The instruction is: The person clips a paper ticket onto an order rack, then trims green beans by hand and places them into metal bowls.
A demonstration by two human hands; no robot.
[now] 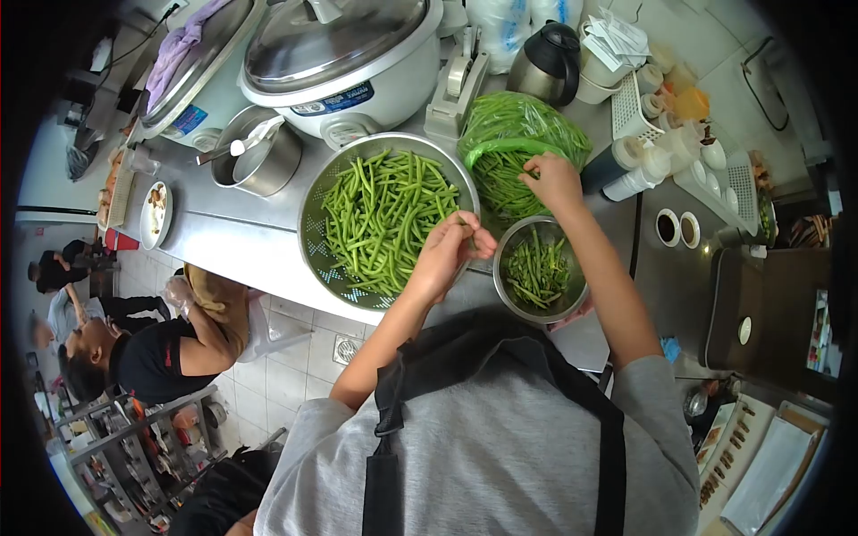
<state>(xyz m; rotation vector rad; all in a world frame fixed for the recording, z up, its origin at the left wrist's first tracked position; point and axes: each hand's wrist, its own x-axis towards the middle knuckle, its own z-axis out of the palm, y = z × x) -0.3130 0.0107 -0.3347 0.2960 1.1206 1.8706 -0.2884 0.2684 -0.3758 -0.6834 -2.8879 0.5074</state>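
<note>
My left hand (453, 247) is closed in a pinch over the right rim of a large steel colander (308, 201); what its fingertips hold is too small to make out. Cut green beans (389, 219) fill the colander. My right hand (550, 181) reaches into the mouth of a green plastic bag (536, 121), thumb and fingers drawn together right at the long green beans (502, 183) inside. Below that hand sits a steel bowl (508, 302) with thin bean pieces (536, 271) in it.
Behind the colander stand a large lidded cooker (357, 94) and a steel pot (273, 170). A thermos jug (545, 62) and squeeze bottles (626, 183) are at the back right. Two small sauce cups (668, 228) lie right. One person (152, 357) sits at left.
</note>
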